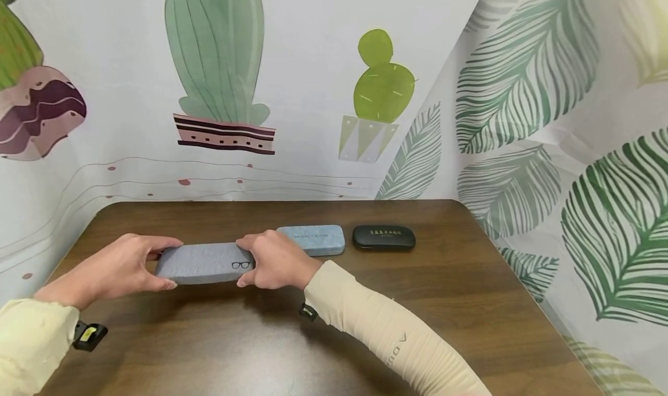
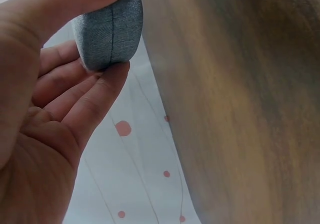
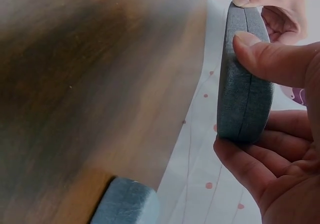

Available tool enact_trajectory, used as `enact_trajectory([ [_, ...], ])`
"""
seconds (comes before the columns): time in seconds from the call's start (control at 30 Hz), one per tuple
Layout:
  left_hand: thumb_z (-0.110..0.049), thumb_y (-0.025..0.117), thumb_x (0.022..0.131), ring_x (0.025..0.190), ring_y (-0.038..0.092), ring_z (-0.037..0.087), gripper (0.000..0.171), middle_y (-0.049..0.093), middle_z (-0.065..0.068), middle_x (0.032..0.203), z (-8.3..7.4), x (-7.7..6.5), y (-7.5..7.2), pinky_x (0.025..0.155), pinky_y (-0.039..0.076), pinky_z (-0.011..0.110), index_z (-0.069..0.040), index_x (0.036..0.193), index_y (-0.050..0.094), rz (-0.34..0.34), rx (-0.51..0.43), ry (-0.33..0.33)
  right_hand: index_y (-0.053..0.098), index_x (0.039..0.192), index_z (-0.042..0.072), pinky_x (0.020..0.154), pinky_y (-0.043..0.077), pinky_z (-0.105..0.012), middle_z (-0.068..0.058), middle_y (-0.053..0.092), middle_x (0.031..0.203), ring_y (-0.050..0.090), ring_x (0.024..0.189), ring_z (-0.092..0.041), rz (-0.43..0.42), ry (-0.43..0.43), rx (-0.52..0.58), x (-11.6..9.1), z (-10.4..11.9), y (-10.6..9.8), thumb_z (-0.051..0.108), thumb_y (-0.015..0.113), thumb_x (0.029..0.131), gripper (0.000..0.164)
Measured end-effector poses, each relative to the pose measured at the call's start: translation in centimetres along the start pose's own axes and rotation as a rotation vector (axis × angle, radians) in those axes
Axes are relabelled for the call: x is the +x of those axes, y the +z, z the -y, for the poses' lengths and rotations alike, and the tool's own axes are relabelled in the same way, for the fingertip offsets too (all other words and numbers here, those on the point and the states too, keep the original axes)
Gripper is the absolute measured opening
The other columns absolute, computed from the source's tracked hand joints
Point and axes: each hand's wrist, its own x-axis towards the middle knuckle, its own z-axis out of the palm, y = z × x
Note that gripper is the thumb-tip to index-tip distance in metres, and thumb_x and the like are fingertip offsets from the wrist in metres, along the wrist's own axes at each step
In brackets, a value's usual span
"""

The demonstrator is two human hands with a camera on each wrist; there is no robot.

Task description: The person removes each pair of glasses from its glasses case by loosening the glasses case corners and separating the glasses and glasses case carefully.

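A grey fabric glasses case [image 1: 200,262] with a small glasses print on its lid is held above the left part of the table. My left hand [image 1: 122,266] grips its left end, thumb on the near side and fingers on the far side. At the other end, my right hand [image 1: 276,260] pinches it the same way. In the left wrist view, the case [image 2: 112,33] shows a seam along its edge and sits between thumb and fingertips. The right wrist view shows both thumbs on the closed case [image 3: 242,93].
Behind my right hand lies a light blue glasses case [image 1: 318,239], partly covered by that hand. To its right is a black glasses case [image 1: 383,237] with gold lettering. Both lie on the brown wooden table [image 1: 443,303], whose back edge meets a patterned cloth [image 1: 313,83].
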Motion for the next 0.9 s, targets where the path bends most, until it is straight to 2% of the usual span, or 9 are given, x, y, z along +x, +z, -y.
enact_trajectory([
  [0.3, -0.037, 0.097, 0.066, 0.089, 0.072, 0.010, 0.073, 0.077, 0.007, 0.109, 0.2, -0.2, 0.7, 0.072, 0.057, 0.027, -0.002, 0.125, 0.070, -0.010, -0.008, 0.016, 0.069, 0.128, 0.009, 0.068, 0.045, -0.013, 0.007, 0.073, 0.106, 0.061, 0.077, -0.002, 0.003, -0.007, 0.022, -0.1, 0.1, 0.8, 0.039, 0.087, 0.083, 0.057],
  [0.47, -0.035, 0.098, 0.065, 0.088, 0.070, 0.007, 0.072, 0.077, 0.006, 0.106, 0.4, -0.3, 1.0, 0.072, 0.057, 0.026, -0.002, 0.123, 0.070, -0.016, -0.018, 0.033, 0.070, 0.123, 0.010, 0.066, 0.043, -0.013, 0.008, 0.071, 0.100, 0.059, 0.074, -0.002, 0.002, -0.012, 0.018, -0.2, 0.0, 1.2, 0.040, 0.087, 0.083, 0.053],
  [0.63, -0.035, 0.098, 0.065, 0.087, 0.067, 0.001, 0.069, 0.076, 0.000, 0.102, 0.4, -0.5, 1.4, 0.072, 0.056, 0.025, -0.004, 0.121, 0.071, -0.041, -0.016, 0.056, 0.069, 0.126, 0.009, 0.068, 0.044, -0.013, 0.007, 0.073, 0.104, 0.060, 0.076, -0.003, 0.014, -0.004, 0.022, -0.4, 0.1, 1.4, 0.039, 0.087, 0.083, 0.055],
  [0.73, -0.035, 0.098, 0.065, 0.087, 0.066, 0.000, 0.067, 0.076, -0.003, 0.101, 0.3, -0.6, 1.6, 0.072, 0.055, 0.024, -0.006, 0.120, 0.071, -0.041, -0.019, 0.049, 0.069, 0.128, 0.009, 0.068, 0.044, -0.012, 0.007, 0.074, 0.103, 0.060, 0.076, -0.002, 0.018, 0.008, 0.040, -0.4, 0.2, 1.6, 0.039, 0.087, 0.083, 0.058],
  [0.9, -0.037, 0.097, 0.067, 0.088, 0.068, 0.003, 0.069, 0.076, 0.000, 0.104, 0.3, -0.6, 1.8, 0.072, 0.054, 0.023, -0.005, 0.122, 0.071, -0.014, -0.028, 0.029, 0.070, 0.125, 0.010, 0.067, 0.044, -0.012, 0.009, 0.073, 0.097, 0.058, 0.072, -0.001, 0.009, 0.003, 0.033, -0.5, 0.1, 2.0, 0.040, 0.088, 0.081, 0.056],
])
